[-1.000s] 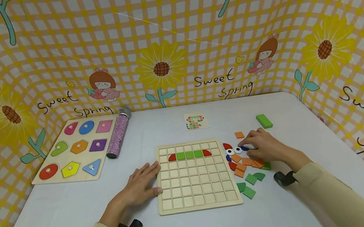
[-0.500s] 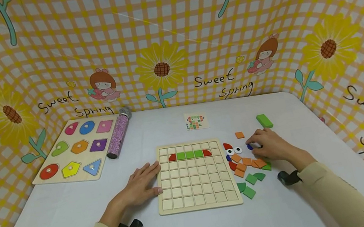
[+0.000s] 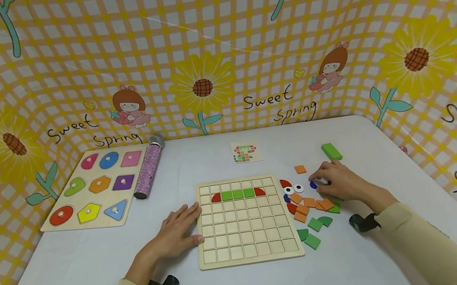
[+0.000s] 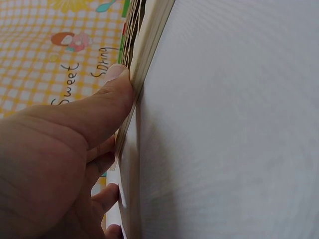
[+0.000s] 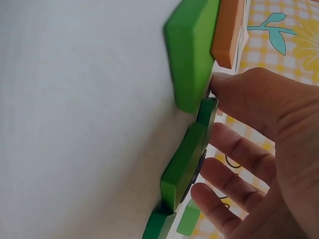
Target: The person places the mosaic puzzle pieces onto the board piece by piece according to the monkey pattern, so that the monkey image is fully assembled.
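Note:
A wooden grid board [image 3: 247, 236] lies in the middle of the white table. In one of its upper rows, green squares [image 3: 238, 194] sit between two red quarter-round tiles [image 3: 216, 198]. My left hand [image 3: 169, 237] rests at the board's left edge, fingers extended; its thumb [image 4: 107, 102] touches the board's side in the left wrist view. To the right of the board, my right hand [image 3: 341, 181] pinches a dark blue rounded tile [image 3: 313, 185] between thumb and fingertips, low over the table. Close by lie orange tiles [image 3: 309, 203] and two eye discs [image 3: 298, 188].
Green tiles [image 3: 312, 241] lie near the board's lower right. A green block [image 3: 331, 152] and a lone orange tile [image 3: 300, 169] are farther back. A pattern card [image 3: 246, 151] lies behind the board. At left are a shape puzzle [image 3: 95, 206] and a glittery microphone [image 3: 148, 172].
My right hand has shifted slightly right, bringing the dark blue tile away from the eye discs, and then stayed nearly still. My left hand has not moved.

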### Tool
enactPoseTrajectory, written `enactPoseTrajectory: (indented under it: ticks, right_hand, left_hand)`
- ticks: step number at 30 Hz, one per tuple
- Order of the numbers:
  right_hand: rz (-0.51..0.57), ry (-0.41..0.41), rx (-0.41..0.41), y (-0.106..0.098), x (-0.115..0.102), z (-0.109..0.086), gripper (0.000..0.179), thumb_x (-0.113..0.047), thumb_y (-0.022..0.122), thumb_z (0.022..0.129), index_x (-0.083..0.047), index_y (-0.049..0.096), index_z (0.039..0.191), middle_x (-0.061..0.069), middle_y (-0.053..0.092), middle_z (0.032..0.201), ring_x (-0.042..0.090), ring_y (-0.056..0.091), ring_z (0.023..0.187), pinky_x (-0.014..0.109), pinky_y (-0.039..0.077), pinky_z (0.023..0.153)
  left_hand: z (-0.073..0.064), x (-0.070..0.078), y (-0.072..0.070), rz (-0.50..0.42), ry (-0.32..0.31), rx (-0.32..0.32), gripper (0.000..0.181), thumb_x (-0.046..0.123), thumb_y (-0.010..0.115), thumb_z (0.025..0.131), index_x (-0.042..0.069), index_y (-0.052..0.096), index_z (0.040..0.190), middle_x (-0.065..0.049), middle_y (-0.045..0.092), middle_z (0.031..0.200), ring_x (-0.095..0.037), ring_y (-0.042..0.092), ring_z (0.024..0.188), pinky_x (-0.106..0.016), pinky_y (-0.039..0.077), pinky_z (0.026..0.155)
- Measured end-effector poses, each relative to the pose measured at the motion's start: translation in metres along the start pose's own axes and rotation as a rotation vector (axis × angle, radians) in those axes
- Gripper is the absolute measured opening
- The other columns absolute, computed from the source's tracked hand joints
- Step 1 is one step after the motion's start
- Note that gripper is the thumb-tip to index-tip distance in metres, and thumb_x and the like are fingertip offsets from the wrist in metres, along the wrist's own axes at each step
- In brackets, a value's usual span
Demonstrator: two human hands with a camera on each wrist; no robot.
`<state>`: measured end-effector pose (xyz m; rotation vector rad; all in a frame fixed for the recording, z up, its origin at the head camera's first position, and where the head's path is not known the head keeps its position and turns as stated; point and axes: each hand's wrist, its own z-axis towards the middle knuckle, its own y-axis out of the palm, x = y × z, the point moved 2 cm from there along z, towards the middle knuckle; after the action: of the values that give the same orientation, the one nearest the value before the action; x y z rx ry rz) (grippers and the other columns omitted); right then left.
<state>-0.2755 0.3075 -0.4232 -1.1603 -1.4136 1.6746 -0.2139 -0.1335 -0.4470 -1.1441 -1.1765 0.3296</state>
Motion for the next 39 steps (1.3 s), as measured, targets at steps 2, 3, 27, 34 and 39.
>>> enactPoseTrajectory:
  ticks: [2, 3, 27, 34, 39]
  right_hand:
    - [0.013, -0.002, 0.003, 0.000, 0.001, -0.001, 0.027, -0.017, 0.068, 0.083, -0.009, 0.071, 0.109, 0.013, 0.062, 0.105, 0.028, 0.048, 0.095, 0.041, 0.043, 0.078]
    - [0.018, -0.003, 0.004, 0.000, 0.002, -0.001, 0.026, -0.017, 0.068, 0.083, -0.009, 0.071, 0.108, 0.013, 0.062, 0.105, 0.028, 0.048, 0.096, 0.040, 0.043, 0.079]
    - [0.030, -0.198, 0.098, 0.010, -0.120, 0.036, 0.023, -0.026, 0.070, 0.084, -0.014, 0.072, 0.104, 0.001, 0.064, 0.102, 0.017, 0.046, 0.092, 0.032, 0.043, 0.078]
    - [0.041, -0.246, 0.109, 0.021, -0.177, 0.062, 0.023, -0.025, 0.073, 0.082, -0.014, 0.073, 0.102, 0.002, 0.066, 0.098, 0.016, 0.046, 0.084, 0.028, 0.039, 0.071]
    - [0.060, -0.253, 0.093, 0.028, -0.206, 0.078, 0.021, -0.026, 0.073, 0.082, -0.014, 0.074, 0.100, 0.002, 0.066, 0.096, 0.017, 0.047, 0.084, 0.031, 0.040, 0.073]
  left_hand:
    - [0.000, 0.000, 0.000, -0.001, 0.002, 0.000, 0.072, 0.035, 0.061, 0.090, 0.007, 0.028, 0.148, -0.011, 0.022, 0.158, -0.038, 0.013, 0.146, -0.062, 0.008, 0.117]
    - [0.001, 0.000, 0.000, -0.002, 0.003, -0.001, 0.072, 0.035, 0.061, 0.090, 0.007, 0.028, 0.148, -0.011, 0.022, 0.158, -0.038, 0.013, 0.146, -0.062, 0.008, 0.117]
    - [0.000, -0.001, 0.001, -0.009, 0.013, 0.011, 0.073, 0.035, 0.061, 0.090, 0.006, 0.029, 0.148, -0.011, 0.022, 0.158, -0.039, 0.013, 0.146, -0.061, 0.006, 0.117]
    - [0.000, -0.002, 0.001, -0.008, 0.014, 0.010, 0.072, 0.035, 0.061, 0.090, 0.007, 0.029, 0.148, -0.011, 0.022, 0.158, -0.039, 0.013, 0.146, -0.062, 0.007, 0.117]
    - [-0.001, -0.002, 0.000, -0.022, 0.007, 0.005, 0.072, 0.035, 0.061, 0.090, 0.007, 0.029, 0.148, -0.010, 0.021, 0.158, -0.039, 0.013, 0.146, -0.062, 0.006, 0.117]
